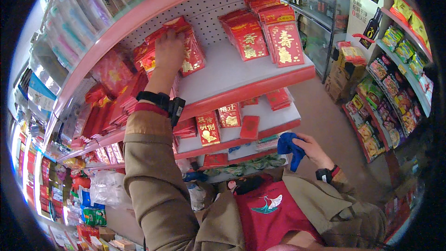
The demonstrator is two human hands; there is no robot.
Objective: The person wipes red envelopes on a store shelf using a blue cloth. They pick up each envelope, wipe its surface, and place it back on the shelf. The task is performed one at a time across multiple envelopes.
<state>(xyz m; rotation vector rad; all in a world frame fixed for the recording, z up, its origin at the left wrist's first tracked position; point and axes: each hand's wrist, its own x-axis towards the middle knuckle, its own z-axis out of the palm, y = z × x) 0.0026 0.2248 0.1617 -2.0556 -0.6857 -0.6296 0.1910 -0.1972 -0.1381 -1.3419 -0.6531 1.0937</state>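
Observation:
My left hand (pixel 169 50) reaches onto the upper shelf and touches a stack of red envelope packs (pixel 193 54) with gold print. Its fingertips are partly lost among the packs, so I cannot tell whether they grip one. Further right on the same shelf (pixel 216 82) stand more red envelope packs (pixel 286 43) in leaning rows. Low on the right, my right hand (pixel 310 150) holds a crumpled blue cloth (pixel 292 149) beside the end of the lower shelves.
A lower shelf (pixel 275 123) carries more red envelopes (pixel 209 129). White pegboard (pixel 209 21) backs the upper shelf. Red packets (pixel 122 103) fill the shelf section at left. Across the aisle floor (pixel 310 108), a rack holds packaged food (pixel 386 76), with cardboard boxes (pixel 339 80) nearby.

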